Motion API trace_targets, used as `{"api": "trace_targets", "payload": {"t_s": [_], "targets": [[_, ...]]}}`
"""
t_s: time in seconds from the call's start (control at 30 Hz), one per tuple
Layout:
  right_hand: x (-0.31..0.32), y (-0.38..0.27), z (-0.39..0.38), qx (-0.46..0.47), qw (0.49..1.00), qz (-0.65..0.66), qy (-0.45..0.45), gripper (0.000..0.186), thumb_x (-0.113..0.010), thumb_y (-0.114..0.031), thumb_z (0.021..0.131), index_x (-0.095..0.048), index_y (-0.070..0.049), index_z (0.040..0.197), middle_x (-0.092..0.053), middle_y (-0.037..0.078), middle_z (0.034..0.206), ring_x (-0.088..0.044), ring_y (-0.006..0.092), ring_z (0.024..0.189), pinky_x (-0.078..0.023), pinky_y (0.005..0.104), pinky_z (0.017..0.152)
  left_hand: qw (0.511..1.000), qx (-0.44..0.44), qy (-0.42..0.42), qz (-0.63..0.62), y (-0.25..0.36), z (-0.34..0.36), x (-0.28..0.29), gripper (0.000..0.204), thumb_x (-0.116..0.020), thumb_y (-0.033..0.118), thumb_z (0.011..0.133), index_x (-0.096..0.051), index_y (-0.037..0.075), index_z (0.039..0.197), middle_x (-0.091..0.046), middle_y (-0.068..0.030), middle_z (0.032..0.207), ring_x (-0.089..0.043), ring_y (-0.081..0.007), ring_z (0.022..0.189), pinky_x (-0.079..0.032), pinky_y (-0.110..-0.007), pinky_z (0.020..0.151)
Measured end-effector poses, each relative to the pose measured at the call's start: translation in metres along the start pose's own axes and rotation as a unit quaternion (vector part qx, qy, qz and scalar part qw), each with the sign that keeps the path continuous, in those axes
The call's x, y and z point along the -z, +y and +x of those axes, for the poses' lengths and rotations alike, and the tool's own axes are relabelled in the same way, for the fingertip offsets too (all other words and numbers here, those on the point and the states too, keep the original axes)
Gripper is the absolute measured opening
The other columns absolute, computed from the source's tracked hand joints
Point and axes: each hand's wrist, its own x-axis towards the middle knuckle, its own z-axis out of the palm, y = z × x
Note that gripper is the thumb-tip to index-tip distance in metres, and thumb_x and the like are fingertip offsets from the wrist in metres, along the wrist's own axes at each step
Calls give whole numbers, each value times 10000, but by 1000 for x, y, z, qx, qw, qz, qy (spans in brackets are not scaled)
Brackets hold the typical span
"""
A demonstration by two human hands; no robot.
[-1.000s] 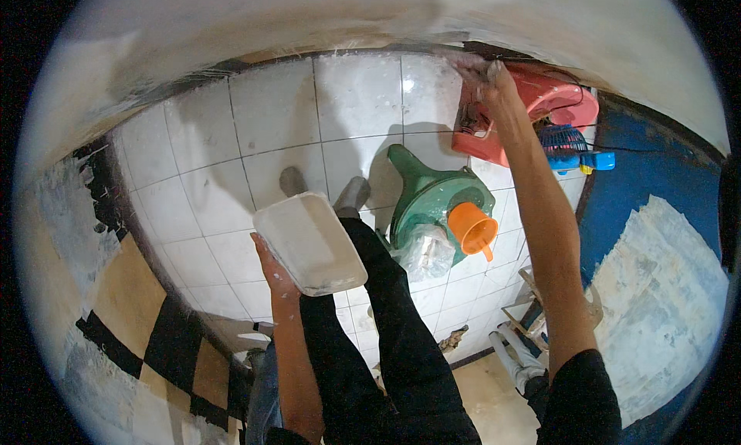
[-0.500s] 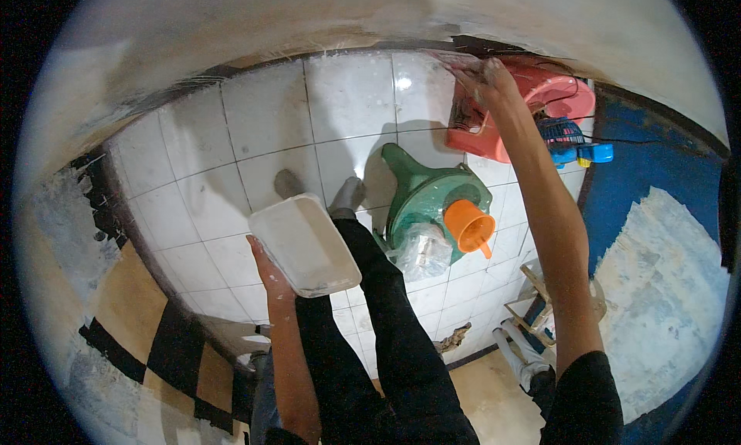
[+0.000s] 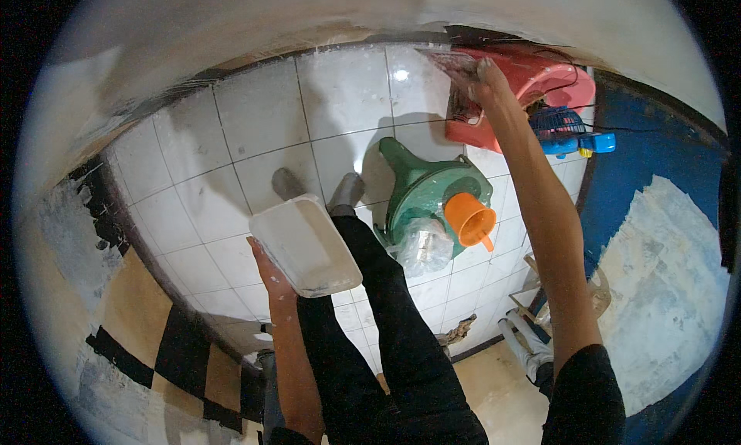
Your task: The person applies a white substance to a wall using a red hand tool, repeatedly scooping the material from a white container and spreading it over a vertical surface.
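Observation:
My left hand (image 3: 272,269) supports a white rectangular tub (image 3: 305,244) from its left side, fingers mostly hidden beneath. Pale paste coats the inside of the tub. Stretched far forward, my right hand (image 3: 486,78) is closed around a flat, wide-bladed scraper (image 3: 446,61), smeared with pale stuff. The scraper's blade points left, close to the foot of the pale wall (image 3: 309,16); whether it touches cannot be told. Below and behind that hand stands a red plastic chair-like item (image 3: 472,135).
A green stool (image 3: 397,158) bears an orange mug (image 3: 467,217) and a clear plastic bag (image 3: 424,248). A blue fan (image 3: 559,125) with a cable lies by a blue panel (image 3: 617,144) with whitish patches. White tiles (image 3: 266,136) cover the floor under my feet.
My right hand and the scraper have shifted slightly left along the wall. The tub stays in my left hand almost unmoved. The whole view has tilted a little.

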Motion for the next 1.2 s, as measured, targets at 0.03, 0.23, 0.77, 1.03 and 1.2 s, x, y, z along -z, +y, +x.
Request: {"api": "trace_targets", "payload": {"t_s": [0.03, 0.23, 0.77, 1.03, 1.2], "targets": [[21, -8, 32, 86, 985, -56, -141, 305, -401, -192, 931, -459, 64, 1087, -520, 248, 1094, -572, 400, 900, -478, 545, 860, 999, -16, -17, 34, -5, 2, -7, 652, -316, 562, 903, -346, 62, 1320, -435, -118, 1290, -414, -259, 1181, -341, -385, 995], [-3, -47, 40, 193, 923, -269, -196, 296, -373, -128, 926, -414, 72, 1140, -498, 272, 1114, -555, 371, 969, -493, 464, 880, 999, 6, 29, 40, -5, 3, -5, 651, -309, 564, 904, -362, 55, 1307, -458, -122, 1266, -451, -262, 1144, -361, -394, 980], [-36, -72, -46, 51, 892, -110, -435, 327, -483, -158, 902, -529, 69, 1133, -574, 174, 1124, -535, 258, 1038, -442, 315, 907, 998, 4, -50, -42, -14, 7, -7, 638, -315, 554, 907, -355, 65, 1314, -444, -116, 1285, -430, -256, 1175, -351, -399, 996], [-37, -10, -50, 57, 928, -318, -187, 348, -337, -38, 907, -335, 88, 1231, -443, 255, 1215, -506, 387, 1051, -439, 418, 968, 999, 16, 9, -32, 4, 3, -12, 648, -320, 564, 902, -351, 69, 1319, -440, -117, 1287, -428, -252, 1176, -345, -387, 996], [-83, -3, 8, 111, 987, -71, -88, 308, -315, -74, 920, -345, 122, 1157, -438, 269, 1175, -493, 447, 1029, -455, 492, 947, 999, -1, 35, 10, 19, 6, -19, 672, -299, 580, 898, -340, 65, 1327, -432, -131, 1291, -428, -256, 1175, -352, -384, 989]]}}
